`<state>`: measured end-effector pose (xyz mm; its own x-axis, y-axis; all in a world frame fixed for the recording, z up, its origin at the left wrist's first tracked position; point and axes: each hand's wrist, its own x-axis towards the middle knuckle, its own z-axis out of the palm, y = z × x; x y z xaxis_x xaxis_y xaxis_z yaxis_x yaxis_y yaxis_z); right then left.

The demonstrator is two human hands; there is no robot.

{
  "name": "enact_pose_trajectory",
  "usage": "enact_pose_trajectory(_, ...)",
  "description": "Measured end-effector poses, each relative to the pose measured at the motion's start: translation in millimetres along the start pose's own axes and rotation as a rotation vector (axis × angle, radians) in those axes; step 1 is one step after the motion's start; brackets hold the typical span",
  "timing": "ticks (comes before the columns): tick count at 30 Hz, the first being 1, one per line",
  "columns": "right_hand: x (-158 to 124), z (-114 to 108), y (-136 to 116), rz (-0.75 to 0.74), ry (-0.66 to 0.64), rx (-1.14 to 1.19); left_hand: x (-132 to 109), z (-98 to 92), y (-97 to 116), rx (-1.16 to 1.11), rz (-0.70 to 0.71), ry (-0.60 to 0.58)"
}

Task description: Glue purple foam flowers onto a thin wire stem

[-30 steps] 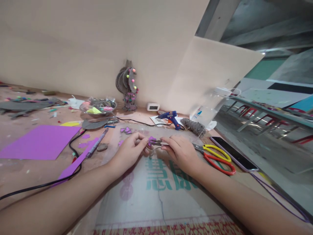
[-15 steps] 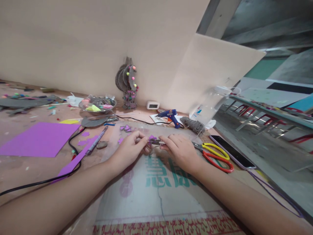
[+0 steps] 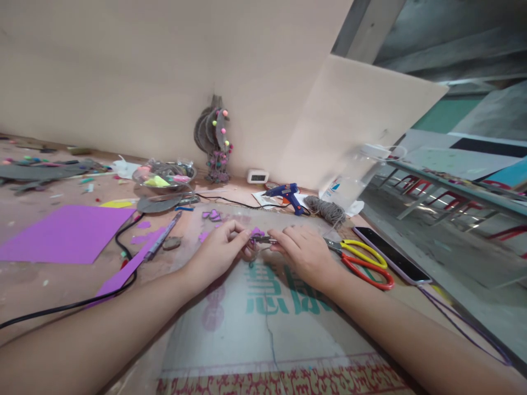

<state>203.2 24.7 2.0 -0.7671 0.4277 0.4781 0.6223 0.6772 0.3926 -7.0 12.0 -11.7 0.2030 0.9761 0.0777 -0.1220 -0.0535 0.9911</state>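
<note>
My left hand (image 3: 224, 247) pinches a small purple foam piece (image 3: 257, 232) between thumb and fingers, above the covered board. Facing it from the right, my right hand (image 3: 302, 255) is closed on a slim metal tool (image 3: 269, 240), whose tip touches the purple piece. A thin grey strand hangs below my left fingertips. Scissors (image 3: 364, 258) with one yellow and one red handle lie just right of my right hand, their blades partly hidden behind it. Several small purple pieces (image 3: 212, 215) lie beyond my left hand.
Purple sheet (image 3: 66, 233), pen (image 3: 162, 237) and black cable lie left. Behind are a bowl of coloured bits (image 3: 164, 178), a beaded grey ornament (image 3: 216, 142), a white clock (image 3: 257, 176), a blue glue gun (image 3: 286, 195) and grey yarn (image 3: 327, 211). A phone (image 3: 391, 255) rests right.
</note>
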Motion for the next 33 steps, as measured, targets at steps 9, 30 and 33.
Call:
enact_pose_trajectory(9, 1, -1, -1, 0.006, 0.031, 0.019, 0, 0.4, 1, 0.015, -0.004, -0.003)
enact_pose_trajectory(30, 4, 4, 8, 0.479, 0.099, 0.390, 3, -5.4, -1, 0.132, 0.104, 0.115)
enact_pose_trajectory(33, 1, 17, 13, 0.526, 0.020, 0.416, 3, -6.6, -1, 0.225, 0.139, 0.153)
